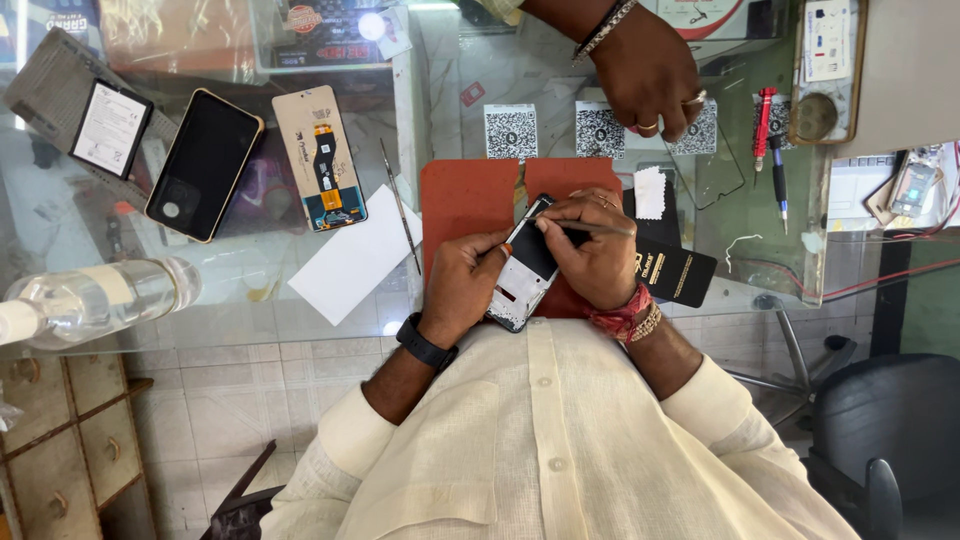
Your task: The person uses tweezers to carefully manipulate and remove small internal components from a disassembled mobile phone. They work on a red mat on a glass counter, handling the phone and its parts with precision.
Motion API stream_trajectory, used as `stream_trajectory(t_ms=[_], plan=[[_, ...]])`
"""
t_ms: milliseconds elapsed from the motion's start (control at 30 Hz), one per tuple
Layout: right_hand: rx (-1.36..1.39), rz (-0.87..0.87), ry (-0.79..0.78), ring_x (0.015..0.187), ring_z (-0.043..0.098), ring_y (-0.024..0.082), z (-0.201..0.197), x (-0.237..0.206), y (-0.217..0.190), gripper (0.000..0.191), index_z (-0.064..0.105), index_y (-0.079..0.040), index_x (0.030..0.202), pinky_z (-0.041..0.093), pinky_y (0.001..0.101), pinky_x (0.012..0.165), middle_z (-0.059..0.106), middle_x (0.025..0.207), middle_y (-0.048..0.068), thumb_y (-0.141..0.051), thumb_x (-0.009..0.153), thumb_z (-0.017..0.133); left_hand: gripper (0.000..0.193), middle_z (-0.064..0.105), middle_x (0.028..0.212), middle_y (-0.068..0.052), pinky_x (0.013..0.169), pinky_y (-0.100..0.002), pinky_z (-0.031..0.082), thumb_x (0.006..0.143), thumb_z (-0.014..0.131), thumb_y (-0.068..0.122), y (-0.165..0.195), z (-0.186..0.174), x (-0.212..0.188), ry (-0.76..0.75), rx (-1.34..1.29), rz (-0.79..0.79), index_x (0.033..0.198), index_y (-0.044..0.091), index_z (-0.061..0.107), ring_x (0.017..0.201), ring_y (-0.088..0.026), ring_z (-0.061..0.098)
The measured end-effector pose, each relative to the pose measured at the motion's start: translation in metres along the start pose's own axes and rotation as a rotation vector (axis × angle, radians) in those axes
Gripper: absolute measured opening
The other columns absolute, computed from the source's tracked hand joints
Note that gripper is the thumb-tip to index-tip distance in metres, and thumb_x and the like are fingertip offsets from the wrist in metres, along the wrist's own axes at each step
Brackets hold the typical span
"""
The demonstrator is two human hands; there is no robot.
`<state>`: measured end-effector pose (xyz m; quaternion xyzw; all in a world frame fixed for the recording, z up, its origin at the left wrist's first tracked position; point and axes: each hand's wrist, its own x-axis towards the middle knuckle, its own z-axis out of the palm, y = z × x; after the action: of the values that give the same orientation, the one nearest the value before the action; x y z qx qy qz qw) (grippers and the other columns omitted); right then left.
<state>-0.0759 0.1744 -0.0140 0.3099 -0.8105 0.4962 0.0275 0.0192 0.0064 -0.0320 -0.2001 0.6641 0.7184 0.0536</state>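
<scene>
1. The left hand (462, 285) cradles a slim rectangular phone frame, dark glass over a silvery white body (524, 268), fingers curled round its lower edge to steady it above the rust-red mat (465, 195).
2. The right hand (592, 250) pinches a thin metal probe (598, 230), tip at the phone's upper corner.
3. At twelve o'clock, another person's hand (648, 72) rests on the glass surface (250, 290), fingers bent.
4. At ten o'clock lie a glossy black phone with a gold rim (204, 163) and a flat opened back panel (320, 155).

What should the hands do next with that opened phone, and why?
Probably slide the thin tool a little further along the top edge of the opened phone. The right hand has its tip at that corner, while the left hand grips the frame and steadies it over the red mat.
</scene>
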Motion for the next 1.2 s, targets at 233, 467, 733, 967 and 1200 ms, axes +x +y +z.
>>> stream_trajectory(t_ms=[233, 467, 733, 967, 1200], plan=[[-0.013, 0.013, 0.002, 0.091, 0.072, 0.024, 0.0, 0.002, 0.003, 0.005, 0.075, -0.002, 0.097, 0.057, 0.0356, 0.082, 0.075, 0.094, 0.011, -0.005, 0.094, 0.079, 0.027, 0.08, 0.09, -0.014, 0.061, -0.023, 0.057, 0.099, 0.06, 0.007, -0.001, 0.001, 0.0, 0.02, 0.016, -0.025, 0.12, -0.005, 0.072, 0.071, -0.011, 0.073], [-0.005, 0.14, 0.029, 0.086, 0.072, 0.024, 0.002, 0.005, -0.002, 0.006, 0.076, -0.003, 0.096, 0.056, 0.0348, 0.079, 0.076, 0.093, 0.012, -0.008, 0.094, 0.079, 0.028, 0.08, 0.09, -0.013, 0.06, -0.023, 0.056, 0.099, 0.059, 0.007, -0.002, 0.002, -0.001, 0.013, 0.003, -0.017, 0.12, -0.005, 0.072, 0.07, -0.01, 0.072], [-0.057, -0.005, 0.015, 0.083, 0.07, 0.024, -0.001, 0.012, -0.002, 0.003, 0.077, -0.004, 0.094, 0.052, 0.0384, 0.084, 0.076, 0.09, 0.011, -0.005, 0.091, 0.079, 0.026, 0.079, 0.085, -0.011, 0.059, -0.022, 0.055, 0.099, 0.059, 0.007, 0.001, 0.001, -0.001, 0.032, -0.006, -0.035, 0.116, -0.006, 0.074, 0.068, -0.008, 0.07], [0.001, -0.176, -0.07, 0.082, 0.066, 0.024, -0.005, 0.009, -0.013, 0.004, 0.076, -0.006, 0.087, 0.05, 0.0387, 0.089, 0.077, 0.087, 0.007, -0.003, 0.085, 0.079, 0.026, 0.079, 0.084, -0.011, 0.059, -0.024, 0.054, 0.098, 0.06, 0.008, 0.005, 0.001, 0.0, 0.03, 0.023, -0.016, 0.115, -0.005, 0.075, 0.068, -0.009, 0.07], [-0.01, -0.175, -0.043, 0.075, 0.066, 0.017, -0.007, 0.007, -0.014, 0.012, 0.072, -0.007, 0.082, 0.048, 0.0364, 0.087, 0.078, 0.089, 0.007, -0.001, 0.089, 0.079, 0.026, 0.079, 0.083, -0.012, 0.057, -0.025, 0.054, 0.098, 0.06, 0.008, 0.006, 0.001, -0.004, 0.043, 0.057, -0.011, 0.114, -0.005, 0.075, 0.066, -0.01, 0.07]])
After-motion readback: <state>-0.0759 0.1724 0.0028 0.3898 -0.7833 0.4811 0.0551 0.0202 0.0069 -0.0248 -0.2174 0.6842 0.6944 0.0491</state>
